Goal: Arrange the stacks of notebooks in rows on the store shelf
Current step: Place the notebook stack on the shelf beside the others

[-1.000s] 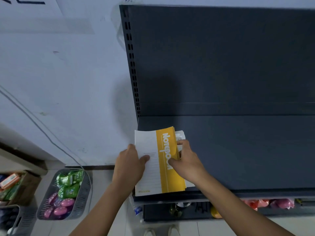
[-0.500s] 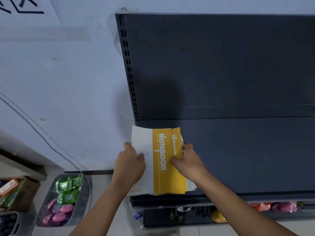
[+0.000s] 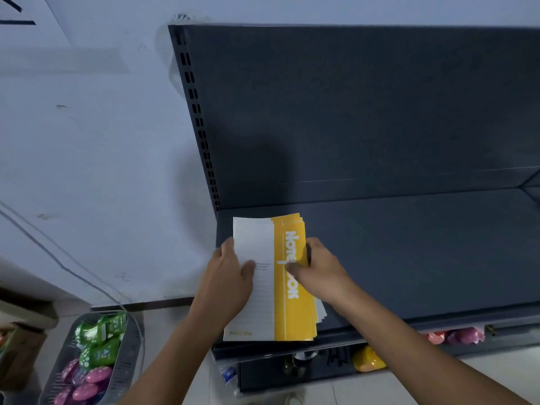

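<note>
Now the stack of notebooks is lying straighter at the shelf's left end, less fanned than before. Left hand and right hand are squaring it, fingers clamped on its sides.

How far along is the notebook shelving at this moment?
Done: one stack of yellow-and-white notebooks lies at the left end of the dark shelf. In hand: the left hand and right hand grip its sides, apparently squaring it. Left: no other stack shows on the shelf, so no row exists yet.
</note>
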A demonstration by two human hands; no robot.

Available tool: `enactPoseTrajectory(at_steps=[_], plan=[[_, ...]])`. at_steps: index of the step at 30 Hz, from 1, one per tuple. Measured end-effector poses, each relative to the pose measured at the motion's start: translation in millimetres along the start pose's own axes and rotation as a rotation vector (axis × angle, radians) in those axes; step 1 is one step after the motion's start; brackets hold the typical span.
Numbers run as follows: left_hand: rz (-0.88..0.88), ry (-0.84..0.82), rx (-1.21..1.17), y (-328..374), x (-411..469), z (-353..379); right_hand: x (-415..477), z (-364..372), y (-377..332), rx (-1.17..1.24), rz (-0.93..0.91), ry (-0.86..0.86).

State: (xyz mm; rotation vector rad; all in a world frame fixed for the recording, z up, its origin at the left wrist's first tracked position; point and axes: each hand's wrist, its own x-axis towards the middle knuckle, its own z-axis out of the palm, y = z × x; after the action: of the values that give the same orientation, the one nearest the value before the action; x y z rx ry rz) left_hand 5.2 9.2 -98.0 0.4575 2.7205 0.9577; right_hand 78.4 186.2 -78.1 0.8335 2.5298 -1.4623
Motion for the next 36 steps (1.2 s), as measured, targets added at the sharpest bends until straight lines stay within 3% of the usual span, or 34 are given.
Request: enactPoseTrajectory(at_steps=[9,17,29,36], plan=[[0.266,-0.055,0.012,82,8,48,-31,-73,36,-0.239,0.106,0.242],[0.510,-0.148,0.076,214,-18,124,-86,-177,116,-0.335,0.183,0.543],[0.664,-0.338,0.088,405,-110,300,-180,-360,301,-0.184,0.286,0.657],[0.695,-0.372,0.106,483,-132,363,-201,-435,365,-0.210,0.283,0.679]])
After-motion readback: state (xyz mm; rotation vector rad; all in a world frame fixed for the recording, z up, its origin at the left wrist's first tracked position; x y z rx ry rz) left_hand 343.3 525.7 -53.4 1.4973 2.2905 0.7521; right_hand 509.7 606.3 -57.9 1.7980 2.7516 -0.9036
